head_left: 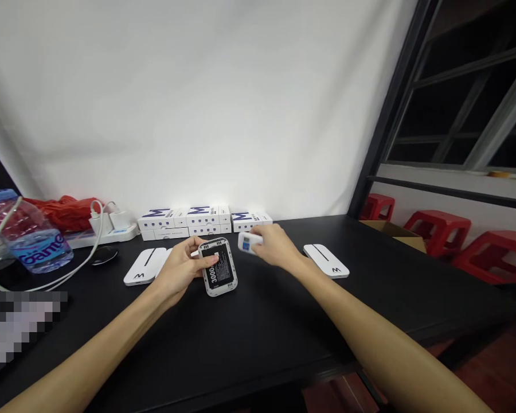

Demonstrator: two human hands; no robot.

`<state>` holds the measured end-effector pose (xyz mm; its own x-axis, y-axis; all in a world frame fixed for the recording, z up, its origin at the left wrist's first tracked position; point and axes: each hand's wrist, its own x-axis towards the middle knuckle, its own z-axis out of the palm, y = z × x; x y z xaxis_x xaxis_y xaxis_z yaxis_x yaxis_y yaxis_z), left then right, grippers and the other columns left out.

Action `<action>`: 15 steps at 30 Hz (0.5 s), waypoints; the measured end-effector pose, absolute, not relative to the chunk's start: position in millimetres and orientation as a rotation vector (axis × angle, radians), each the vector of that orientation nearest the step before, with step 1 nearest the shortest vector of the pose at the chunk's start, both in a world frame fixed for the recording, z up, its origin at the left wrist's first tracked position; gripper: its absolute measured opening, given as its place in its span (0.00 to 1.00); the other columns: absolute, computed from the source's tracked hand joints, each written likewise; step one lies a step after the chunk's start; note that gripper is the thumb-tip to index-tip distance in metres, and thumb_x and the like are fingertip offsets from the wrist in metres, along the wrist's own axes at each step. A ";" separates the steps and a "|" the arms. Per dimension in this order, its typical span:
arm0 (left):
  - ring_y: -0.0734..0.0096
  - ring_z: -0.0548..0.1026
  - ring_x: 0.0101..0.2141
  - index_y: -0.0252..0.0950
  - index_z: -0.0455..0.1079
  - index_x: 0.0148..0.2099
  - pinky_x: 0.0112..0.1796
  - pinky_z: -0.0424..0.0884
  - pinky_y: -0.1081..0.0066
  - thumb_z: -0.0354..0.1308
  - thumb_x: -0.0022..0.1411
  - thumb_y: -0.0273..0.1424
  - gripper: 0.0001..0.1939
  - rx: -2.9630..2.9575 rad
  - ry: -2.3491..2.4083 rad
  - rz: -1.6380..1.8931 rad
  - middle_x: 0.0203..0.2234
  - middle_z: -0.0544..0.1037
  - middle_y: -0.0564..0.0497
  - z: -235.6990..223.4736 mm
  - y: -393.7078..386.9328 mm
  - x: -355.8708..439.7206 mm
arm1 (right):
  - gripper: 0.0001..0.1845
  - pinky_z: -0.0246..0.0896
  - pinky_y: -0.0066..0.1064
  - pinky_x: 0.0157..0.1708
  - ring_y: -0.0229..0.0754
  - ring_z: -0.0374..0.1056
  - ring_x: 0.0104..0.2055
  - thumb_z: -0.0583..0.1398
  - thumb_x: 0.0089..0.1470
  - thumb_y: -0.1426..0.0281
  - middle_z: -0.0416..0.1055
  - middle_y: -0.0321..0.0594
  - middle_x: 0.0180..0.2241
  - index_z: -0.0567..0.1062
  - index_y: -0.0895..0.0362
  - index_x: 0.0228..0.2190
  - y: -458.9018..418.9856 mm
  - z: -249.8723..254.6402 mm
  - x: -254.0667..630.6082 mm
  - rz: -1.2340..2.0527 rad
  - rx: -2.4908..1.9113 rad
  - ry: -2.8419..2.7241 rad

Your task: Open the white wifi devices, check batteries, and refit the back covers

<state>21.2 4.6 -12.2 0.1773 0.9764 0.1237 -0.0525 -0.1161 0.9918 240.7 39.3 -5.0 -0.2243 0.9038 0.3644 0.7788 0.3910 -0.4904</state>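
Left hand (178, 271) closed on the edge of a white-framed device (223, 278), fingers (195, 245) wrapped over its rim, black battery with a big "3000" print facing up: a grip on the edge, apparently to leave that battery face uncovered. Device just over the black table (284, 327) or resting on it, hard to tell from here. Right hand (275, 246) off to the side in a narrow pinch on a small white piece (246, 244) with blue marks, held close beside the device. Right behind both hands, a row of white boxes (184, 222) with blue M logos. Flat white M-marked unit (141, 267) just past the left hand, a matching one (325, 261) out beyond the right. Further left, a power strip (112, 236), a white cable (86, 269), a water bottle (30, 241) and a red plastic bag (64, 212). Over at the right, a cardboard box (391, 232) and red stools (434, 232).
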 end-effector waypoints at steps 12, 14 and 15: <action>0.69 0.74 0.28 0.37 0.65 0.37 0.26 0.70 0.70 0.61 0.54 0.39 0.13 1.044 0.954 1.228 0.29 0.73 0.51 -24.0 5.0 32.2 | 0.12 0.64 0.30 0.35 0.38 0.68 0.36 0.62 0.43 0.72 0.70 0.37 0.35 0.68 0.57 0.33 31.8 -31.0 198.4 1.223 -0.972 -1.464; 0.67 0.74 0.31 0.37 0.66 0.37 0.29 0.71 0.69 0.62 0.54 0.40 0.14 1.034 0.927 1.253 0.31 0.74 0.50 -24.7 5.8 32.1 | 0.14 0.63 0.29 0.33 0.37 0.67 0.34 0.65 0.43 0.68 0.68 0.36 0.34 0.67 0.56 0.32 29.9 -37.0 195.6 1.152 -1.007 -1.575; 0.67 0.74 0.33 0.36 0.67 0.38 0.30 0.72 0.69 0.63 0.53 0.39 0.14 1.041 0.923 1.267 0.33 0.74 0.49 -24.8 6.0 32.0 | 0.17 0.64 0.28 0.31 0.36 0.67 0.33 0.66 0.42 0.66 0.68 0.35 0.33 0.66 0.56 0.33 29.1 -38.7 195.2 1.141 -1.012 -1.618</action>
<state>32.0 6.0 -24.8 0.0939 0.9954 0.0191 -0.2863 0.0086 0.9581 195.2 29.1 -38.7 -0.2744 0.9400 0.2027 0.1242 0.2437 -0.9619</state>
